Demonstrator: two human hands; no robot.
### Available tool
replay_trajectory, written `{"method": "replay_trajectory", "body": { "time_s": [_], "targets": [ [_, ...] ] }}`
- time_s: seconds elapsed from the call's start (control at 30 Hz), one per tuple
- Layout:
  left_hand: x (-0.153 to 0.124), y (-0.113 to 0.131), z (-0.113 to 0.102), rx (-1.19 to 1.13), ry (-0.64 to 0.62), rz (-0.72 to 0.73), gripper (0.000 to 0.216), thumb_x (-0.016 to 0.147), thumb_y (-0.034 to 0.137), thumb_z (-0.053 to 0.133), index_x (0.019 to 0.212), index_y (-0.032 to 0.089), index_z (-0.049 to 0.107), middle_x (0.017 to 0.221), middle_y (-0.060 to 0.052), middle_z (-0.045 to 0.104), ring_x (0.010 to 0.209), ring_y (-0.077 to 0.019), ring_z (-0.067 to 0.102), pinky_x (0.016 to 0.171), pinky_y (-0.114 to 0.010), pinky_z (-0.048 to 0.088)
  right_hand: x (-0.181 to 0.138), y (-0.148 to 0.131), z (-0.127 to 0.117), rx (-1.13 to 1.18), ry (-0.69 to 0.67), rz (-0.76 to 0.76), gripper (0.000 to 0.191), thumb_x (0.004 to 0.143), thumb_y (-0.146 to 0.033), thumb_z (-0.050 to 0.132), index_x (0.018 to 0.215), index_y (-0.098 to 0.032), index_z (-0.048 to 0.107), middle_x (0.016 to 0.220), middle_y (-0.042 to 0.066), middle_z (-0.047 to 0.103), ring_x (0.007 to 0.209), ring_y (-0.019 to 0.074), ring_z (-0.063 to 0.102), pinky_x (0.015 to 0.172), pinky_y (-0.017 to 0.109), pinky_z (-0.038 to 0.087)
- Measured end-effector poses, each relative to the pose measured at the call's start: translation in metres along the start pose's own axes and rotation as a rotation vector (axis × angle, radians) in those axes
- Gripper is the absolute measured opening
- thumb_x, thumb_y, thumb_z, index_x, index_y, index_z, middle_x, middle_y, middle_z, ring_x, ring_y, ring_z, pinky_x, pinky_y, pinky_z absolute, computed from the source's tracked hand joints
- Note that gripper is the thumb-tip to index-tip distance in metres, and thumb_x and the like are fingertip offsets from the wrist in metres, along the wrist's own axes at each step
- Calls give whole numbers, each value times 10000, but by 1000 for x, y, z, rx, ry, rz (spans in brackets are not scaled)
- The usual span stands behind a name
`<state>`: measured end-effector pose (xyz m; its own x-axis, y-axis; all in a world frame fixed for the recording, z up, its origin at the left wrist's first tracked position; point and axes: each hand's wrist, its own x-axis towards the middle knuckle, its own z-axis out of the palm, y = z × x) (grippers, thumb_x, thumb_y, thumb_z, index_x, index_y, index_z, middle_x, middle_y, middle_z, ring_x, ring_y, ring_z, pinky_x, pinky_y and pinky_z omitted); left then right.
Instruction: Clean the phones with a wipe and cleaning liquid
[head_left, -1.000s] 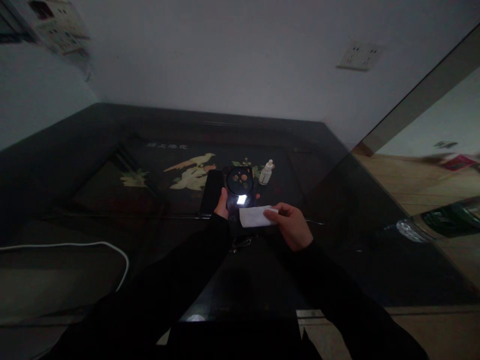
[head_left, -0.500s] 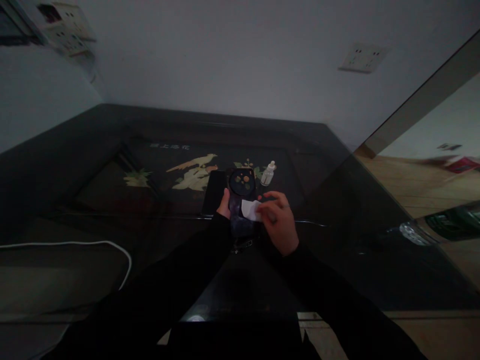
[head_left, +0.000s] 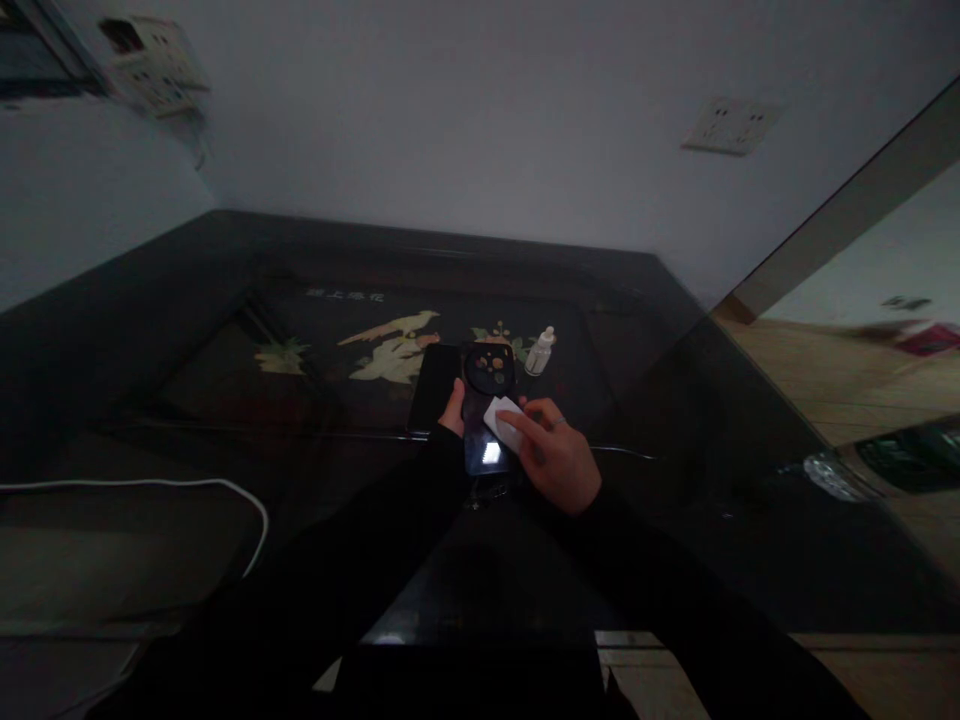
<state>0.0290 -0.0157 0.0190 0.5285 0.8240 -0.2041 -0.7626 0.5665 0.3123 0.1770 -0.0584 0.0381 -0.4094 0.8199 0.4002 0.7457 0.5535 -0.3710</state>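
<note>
My left hand [head_left: 453, 408] grips the left edge of a dark phone case [head_left: 475, 432]. The tabletop's flower pattern shows through the case's big round camera cutout, and light glints off its lower part. In my right hand [head_left: 561, 462] a folded white wipe [head_left: 510, 422], perhaps tissue or cloth, is pressed against the case just below the cutout. A short chain-like strap [head_left: 486, 496] hangs at the case's bottom end. Behind the case, to its left, lies a flat black phone [head_left: 430, 385]. A small white dropper bottle [head_left: 540, 353] stands to the right, beyond my right hand.
The glossy black table [head_left: 660, 360] bears a bird-and-flower picture [head_left: 394, 350]. A white cable [head_left: 187, 484] runs across its left side. At the right edge a plastic bottle [head_left: 892, 462] appears sideways. Sockets [head_left: 731, 126] are on the wall behind.
The wipe has turned and now lies flatter on the case, under my right fingers. A bright reflection has appeared on the case. The whole view has shifted slightly.
</note>
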Motion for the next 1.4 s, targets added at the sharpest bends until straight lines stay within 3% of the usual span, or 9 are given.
{"method": "replay_trajectory", "body": {
  "time_s": [0.13, 0.23, 0.37, 0.57, 0.73, 0.93, 1.17, 1.3, 1.4],
  "targets": [
    [1, 1, 0, 25, 50, 23, 780, 844, 597, 149, 1373, 29, 230, 977, -149, 660, 868, -242, 632, 888, -366, 376, -1, 1, -3, -60, 12, -53, 461, 810, -97, 452, 1218, -308, 494, 1158, 80, 449, 967, 186, 551, 736, 315, 517],
    [1, 3, 0, 4, 78, -20, 783, 836, 609, 166, 1366, 41, 258, 990, -144, 655, 886, -246, 622, 927, -376, 340, 3, 5, -12, -181, -2, -207, 409, 844, -285, 500, 1251, -266, 475, 1320, 110, 376, 1155, 268, 424, 906, 432, 438],
    [0, 4, -4, -18, 0, -180, 828, 808, 654, 131, 1302, 36, 375, 984, -167, 650, 882, -267, 621, 925, -411, 327, 9, 15, -26, -279, -185, -481, 862, 688, -639, 540, 1350, -129, 331, 1424, 130, 290, 1326, 366, 100, 1040, 579, 206],
    [-3, 0, -8, -135, -37, -285, 788, 773, 687, 249, 1158, 55, 518, 935, -147, 662, 831, -225, 634, 899, -364, 363, 11, 19, -31, -362, -236, -591, 527, 860, -188, 444, 1360, -146, 283, 1418, 65, 332, 1345, 226, 164, 1080, 542, 131],
    [-4, 0, -4, -52, -6, -268, 824, 796, 666, 199, 1241, 15, 436, 952, -159, 662, 851, -236, 628, 875, -348, 367, -3, 15, -19, -270, -183, -614, 565, 844, -363, 492, 1321, -90, 356, 1370, 161, 382, 1310, 260, 268, 1052, 545, 231],
    [1, 0, 1, 31, -6, -200, 853, 818, 633, 85, 1353, -7, 260, 959, -179, 659, 798, -223, 639, 849, -336, 367, -21, 5, -13, -86, -37, -576, 424, 858, -79, 406, 1280, -118, 422, 1269, 109, 520, 1259, 211, 373, 1041, 491, 315],
    [2, 0, 5, -83, -47, -149, 749, 853, 577, 136, 1363, 47, 278, 1028, -164, 643, 917, -239, 618, 909, -387, 376, 2, -11, -41, 95, 361, -183, 399, 876, -133, 426, 1269, -194, 449, 1268, 71, 527, 1186, 186, 472, 1015, 431, 383],
    [-2, 0, 1, -169, -35, -93, 602, 906, 454, 139, 1372, 99, 277, 1007, -82, 659, 858, -115, 626, 825, -196, 427, 11, -18, -24, -187, 186, -407, 397, 871, -91, 408, 1261, -153, 458, 1299, 67, 493, 1255, 203, 381, 1071, 463, 279],
    [-8, -2, -2, -149, -33, -123, 606, 900, 469, 185, 1347, 86, 330, 909, -86, 678, 772, -129, 636, 746, -206, 458, 7, -25, -9, -265, 83, -409, 400, 876, -78, 360, 1266, -99, 442, 1322, 82, 463, 1286, 204, 326, 1080, 461, 256]
  ]
}}
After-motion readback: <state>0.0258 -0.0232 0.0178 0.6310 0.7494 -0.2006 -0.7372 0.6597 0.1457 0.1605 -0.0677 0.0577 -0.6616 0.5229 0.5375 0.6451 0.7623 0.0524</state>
